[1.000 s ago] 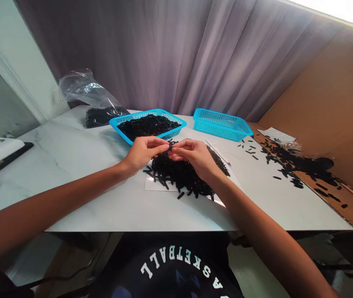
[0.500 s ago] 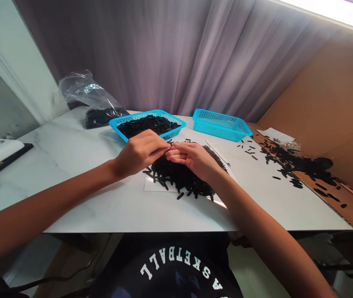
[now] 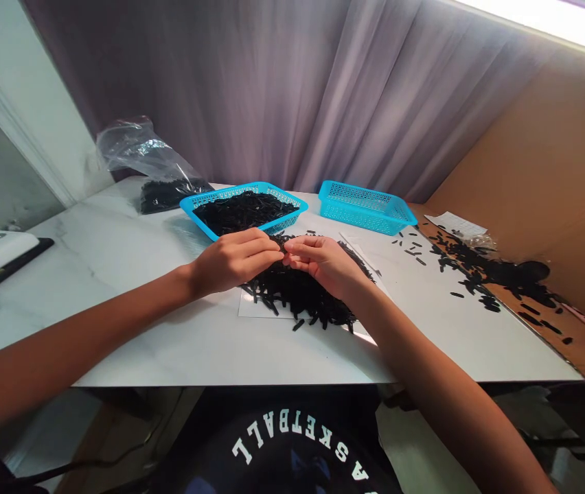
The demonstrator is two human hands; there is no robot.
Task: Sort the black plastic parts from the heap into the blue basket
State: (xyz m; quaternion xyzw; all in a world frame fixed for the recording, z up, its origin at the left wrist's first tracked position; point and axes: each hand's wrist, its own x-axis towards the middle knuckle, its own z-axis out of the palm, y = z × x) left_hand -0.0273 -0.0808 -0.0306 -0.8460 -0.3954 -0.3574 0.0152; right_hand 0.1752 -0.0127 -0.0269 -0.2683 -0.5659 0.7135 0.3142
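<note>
Working with the bare left hand (image 3: 238, 259) and bare right hand (image 3: 320, 262) close together at the fingertips, just above a loose heap of small, black, elongated pieces (image 3: 305, 295) on a flat white sheet (image 3: 252, 309). Curling fingers in, but honestly can't tell if gripping anything. Could lose a piece in that lookalike heap with a sloppy pinch, or scatter strays by dragging too low.

- White table (image 3: 112, 254), grey marble veining
- On the table: black pieces (image 3: 313, 298); blue lattice-patterned baskets (image 3: 369, 215)
- Behind the table: purple-grey curtain (image 3: 251, 82)
- Right of the table: brown board (image 3: 544, 178)
</note>
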